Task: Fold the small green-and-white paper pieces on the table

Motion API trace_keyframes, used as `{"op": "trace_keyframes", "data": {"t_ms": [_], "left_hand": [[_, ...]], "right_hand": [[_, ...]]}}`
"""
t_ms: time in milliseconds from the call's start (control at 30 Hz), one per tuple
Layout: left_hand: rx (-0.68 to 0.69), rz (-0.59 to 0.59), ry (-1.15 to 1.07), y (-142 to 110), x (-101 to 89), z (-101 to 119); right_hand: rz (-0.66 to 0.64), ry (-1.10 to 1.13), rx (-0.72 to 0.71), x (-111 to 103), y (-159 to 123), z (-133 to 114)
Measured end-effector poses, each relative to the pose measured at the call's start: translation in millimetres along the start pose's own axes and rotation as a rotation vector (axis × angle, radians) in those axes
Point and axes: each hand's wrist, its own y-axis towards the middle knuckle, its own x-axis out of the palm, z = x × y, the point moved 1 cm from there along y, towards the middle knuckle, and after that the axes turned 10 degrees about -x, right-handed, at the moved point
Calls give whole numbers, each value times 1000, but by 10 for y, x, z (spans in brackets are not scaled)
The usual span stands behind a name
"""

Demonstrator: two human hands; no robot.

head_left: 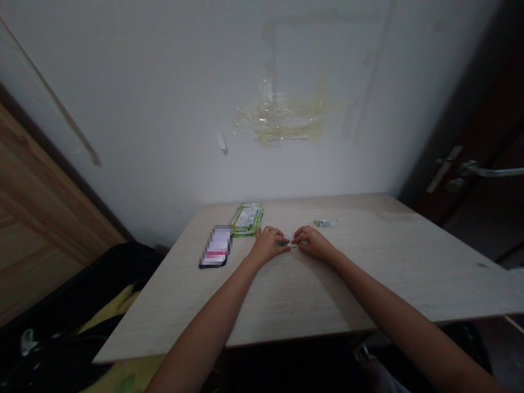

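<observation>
Here, right of the phone (216,248) and green packets (246,218), the left hand (270,243) pinches 1 end of a small wrapper (293,245) at the table (286,300), best kept flat with even pressure; the right hand (313,242) pinches its other end, near a green strip (326,223).

Arms, two, bare: left forearm (213,303) slanting up and inward from lower left, right forearm (388,297) likewise from lower right; left hand (269,244) and right hand (314,243) close together, fingers curled, thumbs drawn toward fingertips, pinching
</observation>
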Motion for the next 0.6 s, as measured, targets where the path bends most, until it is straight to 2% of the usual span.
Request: {"op": "trace_keyframes", "data": {"t_ms": [600], "left_hand": [[17, -17, 16, 21, 7, 0]], "right_hand": [[3, 61, 4, -27, -13, -24]]}}
